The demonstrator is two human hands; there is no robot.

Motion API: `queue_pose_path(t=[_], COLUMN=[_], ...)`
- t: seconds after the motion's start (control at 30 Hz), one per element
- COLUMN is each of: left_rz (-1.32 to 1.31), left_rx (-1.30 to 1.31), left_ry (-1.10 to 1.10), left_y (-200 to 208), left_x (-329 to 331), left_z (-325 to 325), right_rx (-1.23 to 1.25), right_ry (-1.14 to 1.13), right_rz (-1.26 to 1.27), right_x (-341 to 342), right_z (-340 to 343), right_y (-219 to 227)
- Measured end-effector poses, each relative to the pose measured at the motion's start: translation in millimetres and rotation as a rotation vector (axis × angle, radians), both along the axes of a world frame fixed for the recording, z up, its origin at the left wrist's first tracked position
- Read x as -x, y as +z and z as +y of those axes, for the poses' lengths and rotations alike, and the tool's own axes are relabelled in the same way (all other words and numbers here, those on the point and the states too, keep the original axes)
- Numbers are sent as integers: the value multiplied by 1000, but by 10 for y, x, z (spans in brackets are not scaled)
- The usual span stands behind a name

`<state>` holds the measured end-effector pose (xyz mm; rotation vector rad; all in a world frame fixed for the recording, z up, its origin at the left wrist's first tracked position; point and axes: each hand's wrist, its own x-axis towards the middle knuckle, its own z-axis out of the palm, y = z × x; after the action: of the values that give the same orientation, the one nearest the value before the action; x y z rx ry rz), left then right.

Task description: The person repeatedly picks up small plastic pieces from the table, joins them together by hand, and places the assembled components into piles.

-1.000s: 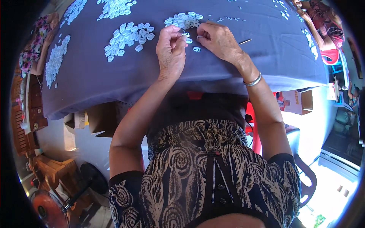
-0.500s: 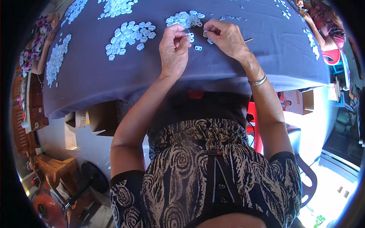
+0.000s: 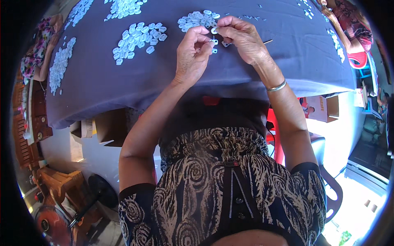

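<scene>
Over the dark cloth-covered table (image 3: 246, 67), my left hand (image 3: 192, 53) pinches a small white plastic piece with holes (image 3: 215, 42) between thumb and fingertips. Close above it, my right hand (image 3: 241, 39) grips a white oval plastic piece (image 3: 214, 30); whether the two pieces touch, I cannot tell. Another small white piece (image 3: 225, 44) lies on the cloth, partly under my right fingers. Just beyond my hands is a pile of white oval pieces (image 3: 197, 19). A larger pile (image 3: 139, 39) spreads to the left of my left hand.
A thin brownish stick (image 3: 268, 42) lies right of my right hand. Tiny pin-like bits (image 3: 253, 18) are scattered farther back. More white piles (image 3: 62, 61) line the left edge, with others (image 3: 336, 46) at the right. Other people (image 3: 349, 24) sit at both sides of the table.
My left hand has shifted slightly right with its piece. My right hand has moved left, bringing the oval piece close above the left fingertips.
</scene>
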<state>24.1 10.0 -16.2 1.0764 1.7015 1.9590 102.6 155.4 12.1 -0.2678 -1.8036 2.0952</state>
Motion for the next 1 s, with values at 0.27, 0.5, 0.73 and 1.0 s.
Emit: queue_pose_path(t=[0.27,0.5,0.73,1.0], left_rz=[24,55,27,49], left_rx=[16,-21,-49,-1], left_ry=[4,34,29,57], left_y=[13,-31,-35,-42], left_x=[-1,20,16,31], left_z=[-7,14,14,3], right_rx=[10,-70,-127,-420], right_ry=[-30,18,9,18], right_rz=[-22,-19,-14,-52], right_x=[-6,-1,-16,-22], right_z=[-47,-37,-105,-63], right_y=[14,-9,31,28])
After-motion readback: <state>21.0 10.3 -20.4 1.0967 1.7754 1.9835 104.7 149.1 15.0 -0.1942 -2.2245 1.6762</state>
